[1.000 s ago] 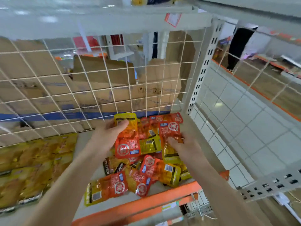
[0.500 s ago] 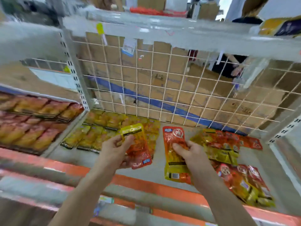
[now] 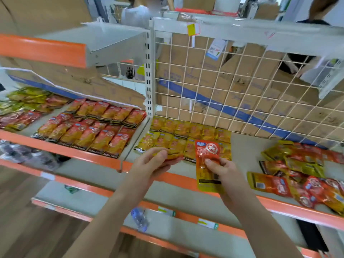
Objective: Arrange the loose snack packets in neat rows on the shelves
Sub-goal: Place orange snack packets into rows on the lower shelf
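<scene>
Circled 辣 on red packet point(image 3: 207, 152), lettering on rowed packets point(image 3: 111, 144) unreadable

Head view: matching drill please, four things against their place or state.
1 left hand
2 right hand
3 loose packets
4 plastic bottle

A lying on the lower shelf
B heaped at the right of the middle shelf
C pinches a red-topped packet
D grips a part-hidden packet at the yellow rows

Pairs: 1-D, 2-C, 3-B, 4-A

Left hand point(image 3: 155, 162) pinching packet point(image 3: 174, 158), right hand point(image 3: 222, 169) gripping red-yellow packet point(image 3: 207, 164)
</scene>
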Motion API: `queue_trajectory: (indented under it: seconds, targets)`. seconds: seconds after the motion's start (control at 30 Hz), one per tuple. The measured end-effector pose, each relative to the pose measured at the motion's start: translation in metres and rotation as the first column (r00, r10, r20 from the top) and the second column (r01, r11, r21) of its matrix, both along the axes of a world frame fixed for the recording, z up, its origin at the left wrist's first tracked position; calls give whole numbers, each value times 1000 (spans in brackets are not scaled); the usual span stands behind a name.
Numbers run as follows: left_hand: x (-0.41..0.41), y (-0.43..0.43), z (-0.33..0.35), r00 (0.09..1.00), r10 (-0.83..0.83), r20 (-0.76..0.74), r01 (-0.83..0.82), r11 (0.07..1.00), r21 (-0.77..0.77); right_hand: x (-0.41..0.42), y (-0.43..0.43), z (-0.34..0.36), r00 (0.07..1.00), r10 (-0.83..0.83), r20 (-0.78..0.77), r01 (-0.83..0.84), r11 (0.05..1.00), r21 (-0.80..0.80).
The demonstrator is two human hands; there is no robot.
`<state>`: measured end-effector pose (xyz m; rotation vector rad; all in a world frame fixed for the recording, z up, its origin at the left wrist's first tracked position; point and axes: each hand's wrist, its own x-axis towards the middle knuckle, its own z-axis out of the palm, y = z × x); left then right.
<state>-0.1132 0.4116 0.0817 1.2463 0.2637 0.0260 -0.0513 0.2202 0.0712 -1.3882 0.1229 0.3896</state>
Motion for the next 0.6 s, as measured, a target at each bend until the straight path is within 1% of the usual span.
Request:
queue_trajectory:
  seconds: [0.07, 0.13, 0.17, 0.23, 0.3, 0.4, 0.47, 0.53, 0.6]
  targets:
    - [-2, 10, 7, 997, 20, -74, -16, 998, 59, -10, 9, 2, 1000, 14, -27, -13, 999, 42]
    - [-8, 20, 6, 996, 8, -90, 0, 996, 92, -19, 15, 5, 999, 25, -43, -23, 998, 58]
    - [-12, 23, 3, 998, 2, -61, 6, 991, 137, -22, 17, 6, 998, 30, -49, -27, 998, 64]
    - [-21, 28, -5, 997, 38, 66, -55, 960, 274, -28, 18, 9, 997, 46, -61, -40, 995, 94]
    - [-25, 27, -9, 990, 56, 132, -99, 935, 341, -32, 18, 13, 996, 56, -77, -44, 989, 144]
    - [-19, 19, -11, 986, 84, 145, -129, 932, 340, -30, 12, 16, 991, 51, -122, -22, 974, 227]
    - [-13, 13, -8, 984, 108, 142, -148, 941, 305, -27, 7, 17, 987, 49, -156, -3, 960, 279]
    - [-8, 6, -5, 979, 130, 160, -169, 950, 264, -21, 3, 18, 979, 70, -191, 0, 938, 346]
    - [-5, 2, 0, 977, 158, 143, -188, 956, 226, -16, 0, 20, 969, 99, -225, 0, 914, 406]
